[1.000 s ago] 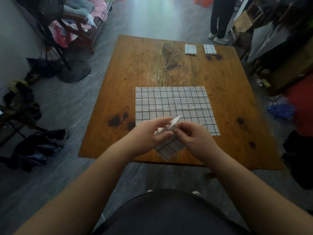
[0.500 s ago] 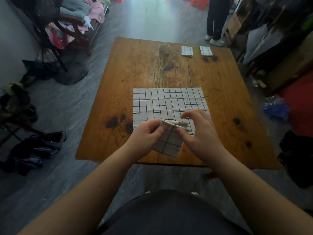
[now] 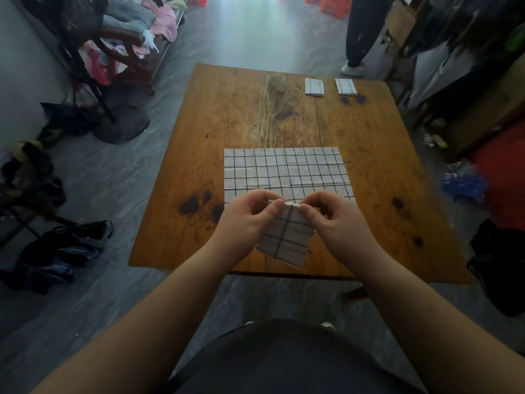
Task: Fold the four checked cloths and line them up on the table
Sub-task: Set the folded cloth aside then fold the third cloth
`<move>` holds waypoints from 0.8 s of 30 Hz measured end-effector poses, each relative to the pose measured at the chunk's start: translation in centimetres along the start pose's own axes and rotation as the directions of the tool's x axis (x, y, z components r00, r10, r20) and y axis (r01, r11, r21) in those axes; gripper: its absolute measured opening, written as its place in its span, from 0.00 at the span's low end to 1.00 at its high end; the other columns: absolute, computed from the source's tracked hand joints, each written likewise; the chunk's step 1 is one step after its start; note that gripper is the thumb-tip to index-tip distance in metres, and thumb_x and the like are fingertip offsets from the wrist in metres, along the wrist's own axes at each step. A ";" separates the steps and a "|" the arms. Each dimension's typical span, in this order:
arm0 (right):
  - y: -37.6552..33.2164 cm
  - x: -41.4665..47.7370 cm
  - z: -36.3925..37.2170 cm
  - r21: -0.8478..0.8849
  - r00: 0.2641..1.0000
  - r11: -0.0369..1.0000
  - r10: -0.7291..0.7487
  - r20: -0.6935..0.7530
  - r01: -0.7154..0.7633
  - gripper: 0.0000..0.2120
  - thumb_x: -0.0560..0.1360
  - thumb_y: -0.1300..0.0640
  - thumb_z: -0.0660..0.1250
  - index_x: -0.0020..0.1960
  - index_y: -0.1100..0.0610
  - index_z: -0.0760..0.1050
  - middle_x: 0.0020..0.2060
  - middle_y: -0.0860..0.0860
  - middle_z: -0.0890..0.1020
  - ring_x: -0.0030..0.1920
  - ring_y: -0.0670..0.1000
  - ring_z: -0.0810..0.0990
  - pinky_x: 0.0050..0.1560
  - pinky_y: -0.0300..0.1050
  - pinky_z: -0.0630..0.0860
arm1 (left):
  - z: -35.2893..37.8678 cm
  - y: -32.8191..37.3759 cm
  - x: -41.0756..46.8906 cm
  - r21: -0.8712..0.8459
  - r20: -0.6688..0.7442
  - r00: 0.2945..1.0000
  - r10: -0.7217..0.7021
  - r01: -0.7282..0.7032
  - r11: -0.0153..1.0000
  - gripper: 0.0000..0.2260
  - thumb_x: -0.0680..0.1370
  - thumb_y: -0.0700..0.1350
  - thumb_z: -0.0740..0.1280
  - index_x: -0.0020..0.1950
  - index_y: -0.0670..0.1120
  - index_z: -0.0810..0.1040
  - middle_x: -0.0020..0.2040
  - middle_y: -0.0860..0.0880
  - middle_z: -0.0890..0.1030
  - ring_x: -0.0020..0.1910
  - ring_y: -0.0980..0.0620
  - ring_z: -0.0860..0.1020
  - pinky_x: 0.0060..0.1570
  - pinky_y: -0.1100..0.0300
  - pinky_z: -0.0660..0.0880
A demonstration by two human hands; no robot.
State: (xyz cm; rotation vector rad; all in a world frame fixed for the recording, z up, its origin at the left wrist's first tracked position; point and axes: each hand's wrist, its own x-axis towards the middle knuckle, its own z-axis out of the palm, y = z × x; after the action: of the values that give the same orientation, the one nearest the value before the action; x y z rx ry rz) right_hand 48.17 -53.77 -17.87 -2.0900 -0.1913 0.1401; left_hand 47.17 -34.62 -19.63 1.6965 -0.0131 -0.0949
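Observation:
Both hands hold a small folded checked cloth (image 3: 285, 240) upright above the near edge of the wooden table (image 3: 244, 123). My left hand (image 3: 245, 220) pinches its top left corner and my right hand (image 3: 335, 220) pinches its top right corner. Behind the hands a larger checked cloth (image 3: 284, 170) lies spread flat on the table; its near edge is hidden by my hands. Two small folded checked cloths (image 3: 314, 86) (image 3: 345, 86) lie side by side at the far right of the table.
A person's legs (image 3: 360, 32) stand beyond the table's far right corner. A chair piled with clothes (image 3: 127, 38) is at the far left. Dark bags (image 3: 62, 251) lie on the floor to the left, and dark clutter (image 3: 497, 263) sits to the right.
The folded cloth went from loosely bunched between my fingers to held by its top corners, hanging flat. The view shifted slightly.

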 end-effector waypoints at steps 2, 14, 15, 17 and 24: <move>0.0 -0.1 0.0 -0.007 1.000 1.000 -0.010 0.012 0.010 0.05 0.80 0.54 0.67 0.48 0.45 0.77 0.43 0.46 0.82 0.45 0.43 0.79 0.44 0.38 0.79 | 0.2 0.3 0.0 -0.026 -0.051 0.998 -0.028 0.027 0.999 0.06 0.80 0.46 0.69 0.51 0.45 0.84 0.43 0.51 0.84 0.43 0.58 0.80 0.47 0.55 0.77; 0.9 -0.2 -0.6 0.218 0.989 0.965 0.144 0.023 -0.146 0.06 0.80 0.56 0.67 0.48 0.56 0.82 0.43 0.52 0.84 0.45 0.47 0.83 0.46 0.41 0.82 | -0.7 -0.7 -0.4 -0.139 0.173 0.958 -0.228 0.253 0.957 0.09 0.82 0.46 0.66 0.55 0.43 0.83 0.48 0.47 0.86 0.49 0.49 0.84 0.48 0.55 0.83; 1.0 -0.3 -0.7 0.227 0.985 0.959 0.168 0.040 -0.173 0.06 0.80 0.55 0.67 0.48 0.56 0.82 0.43 0.52 0.85 0.47 0.49 0.84 0.48 0.45 0.83 | -0.7 -0.8 -0.5 -0.137 0.176 0.956 -0.235 0.260 0.956 0.09 0.81 0.45 0.66 0.54 0.42 0.83 0.48 0.47 0.86 0.48 0.49 0.84 0.49 0.54 0.83; 1.5 -0.2 -0.9 0.167 0.976 0.964 0.194 0.098 -0.209 0.05 0.80 0.54 0.68 0.48 0.53 0.82 0.44 0.52 0.85 0.49 0.52 0.84 0.52 0.51 0.83 | -0.6 -1.1 -0.5 -0.083 0.144 0.962 -0.232 0.245 0.966 0.08 0.81 0.45 0.68 0.53 0.42 0.84 0.47 0.46 0.86 0.47 0.49 0.84 0.51 0.51 0.83; 1.1 -0.2 0.0 -0.154 0.968 0.985 0.116 0.223 -0.082 0.06 0.78 0.49 0.69 0.54 0.45 0.80 0.46 0.42 0.84 0.48 0.40 0.81 0.48 0.40 0.81 | 0.5 -1.7 0.5 0.328 0.277 0.943 -0.182 0.085 0.941 0.12 0.80 0.51 0.69 0.45 0.44 0.84 0.41 0.42 0.83 0.38 0.51 0.79 0.44 0.47 0.79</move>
State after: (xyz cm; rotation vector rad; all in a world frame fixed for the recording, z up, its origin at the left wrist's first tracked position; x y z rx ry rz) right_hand 48.07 -54.38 -18.78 -2.2252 -0.2429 0.4431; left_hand 47.58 -34.89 -21.39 1.9846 -0.1491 -0.4801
